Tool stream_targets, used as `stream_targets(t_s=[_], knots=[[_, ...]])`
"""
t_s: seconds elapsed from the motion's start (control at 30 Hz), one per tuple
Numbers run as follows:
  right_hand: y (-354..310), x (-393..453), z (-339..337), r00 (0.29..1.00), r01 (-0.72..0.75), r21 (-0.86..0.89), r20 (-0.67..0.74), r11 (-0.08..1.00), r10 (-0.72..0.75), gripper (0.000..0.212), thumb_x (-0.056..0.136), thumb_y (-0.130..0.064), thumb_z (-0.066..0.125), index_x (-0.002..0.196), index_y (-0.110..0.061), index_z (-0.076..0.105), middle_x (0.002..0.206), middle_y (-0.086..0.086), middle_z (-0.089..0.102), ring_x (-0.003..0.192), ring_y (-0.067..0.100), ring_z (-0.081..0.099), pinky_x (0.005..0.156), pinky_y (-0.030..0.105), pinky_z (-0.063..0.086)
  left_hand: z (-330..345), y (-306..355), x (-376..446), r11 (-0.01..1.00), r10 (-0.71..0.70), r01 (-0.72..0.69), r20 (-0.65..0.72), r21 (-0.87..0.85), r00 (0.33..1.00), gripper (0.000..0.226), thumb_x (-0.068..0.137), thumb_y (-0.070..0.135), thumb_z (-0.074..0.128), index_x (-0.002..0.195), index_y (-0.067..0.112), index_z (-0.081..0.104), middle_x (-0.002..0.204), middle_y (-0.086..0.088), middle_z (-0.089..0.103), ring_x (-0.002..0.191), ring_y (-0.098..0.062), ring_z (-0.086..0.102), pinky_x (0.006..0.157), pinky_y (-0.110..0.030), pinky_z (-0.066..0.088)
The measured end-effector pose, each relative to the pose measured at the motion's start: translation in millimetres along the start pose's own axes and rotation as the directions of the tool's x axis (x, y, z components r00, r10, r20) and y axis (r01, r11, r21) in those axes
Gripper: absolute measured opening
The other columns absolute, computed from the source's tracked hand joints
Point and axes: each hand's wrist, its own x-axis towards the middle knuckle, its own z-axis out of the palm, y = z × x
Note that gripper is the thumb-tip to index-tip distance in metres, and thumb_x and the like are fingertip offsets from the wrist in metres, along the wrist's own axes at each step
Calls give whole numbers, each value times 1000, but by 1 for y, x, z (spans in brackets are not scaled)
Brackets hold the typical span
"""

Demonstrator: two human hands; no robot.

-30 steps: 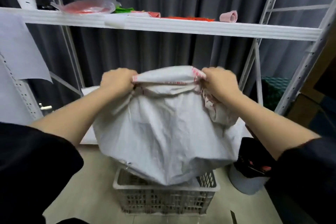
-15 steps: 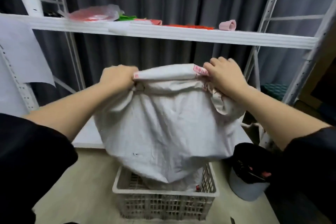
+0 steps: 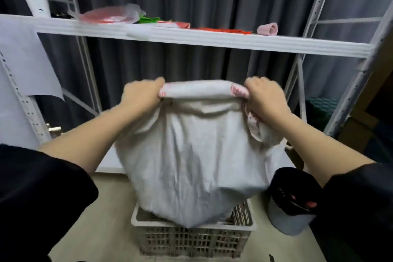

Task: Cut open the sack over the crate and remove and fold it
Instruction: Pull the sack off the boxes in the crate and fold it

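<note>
crate (image 3: 192,238) contents hidden by sack (image 3: 191,155)

Beige floor (image 3: 102,208) below the fingers (image 3: 158,83) carries a white lattice crate (image 3: 191,238), straight beneath them. Right of the crate, under the right-side fingers (image 3: 255,83), a grey bin (image 3: 285,221) with a black liner stands on the floor. White shelf (image 3: 212,40) runs above the fingers: on it a white cup (image 3: 36,2) far left, a clear bag with red contents (image 3: 110,15) up-left, green scraps (image 3: 148,19), flat red pieces (image 3: 221,30) directly above, and a pink roll (image 3: 268,28) above the right-side fingers. A lower white board (image 3: 109,162) sits behind the crate.
</note>
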Motion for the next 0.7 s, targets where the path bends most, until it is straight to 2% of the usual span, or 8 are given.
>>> stream_targets(t_s=[0.07,0.17,0.23,0.3,0.37,0.43,0.6,0.7], knots=[[-2,-1,-1,981,-174,69,-77,982,179,12,78,-11,62,88,-9,55,85,15,58,77,37,54,58,39,32,-5,2,1,996,-45,29,-210,-82,977,31,83,19,51,114,21,49,105,-8,64,88,-36,63,64,-37,42],[-12,-9,10,984,81,-25,159,996,-76,15,84,-19,60,95,-9,56,91,15,60,85,37,57,62,40,37,6,7,-8,999,18,-20,36,43,999,27,89,27,46,115,20,48,108,-11,66,94,-36,64,69,-36,42],[-1,7,-1,994,-106,25,-28,994,107,11,84,-16,58,90,-7,56,87,16,59,80,37,56,59,41,34,0,9,-3,1000,2,-3,-103,-8,995,27,87,26,49,113,21,49,105,-9,66,91,-37,64,67,-36,42],[1,13,-12,923,-286,199,-203,937,325,13,78,-7,53,91,-6,54,89,17,58,79,37,52,61,42,31,-9,11,7,979,-84,19,-315,-202,945,35,81,18,55,115,24,49,103,-6,65,87,-36,63,64,-38,42],[-8,0,-10,967,-186,175,-143,967,212,20,71,-4,58,91,-5,53,88,16,56,78,36,50,60,42,31,-4,11,3,974,-108,56,-238,-218,965,38,81,19,56,117,26,47,104,-4,64,87,-35,63,64,-37,43],[-7,-16,1,997,-48,113,-58,992,55,25,66,-1,62,88,-5,52,85,14,55,76,34,49,56,38,26,13,5,-4,998,56,-60,-127,-30,990,39,82,29,57,119,24,44,103,-3,65,85,-33,64,62,-37,48],[5,-28,13,974,-171,188,-115,967,194,13,75,-1,55,86,-7,52,83,12,54,76,33,49,57,35,26,23,-2,-22,864,501,-504,-84,-6,861,63,80,66,38,120,21,56,104,-4,59,87,-26,60,71,-36,47],[1,-39,18,966,-189,252,-125,949,226,14,75,0,56,87,-6,52,86,11,55,78,32,48,58,34,26,30,11,-31,877,314,-306,-42,-371,949,55,77,59,42,119,25,51,136,-2,39,111,-26,53,95,-36,38]])
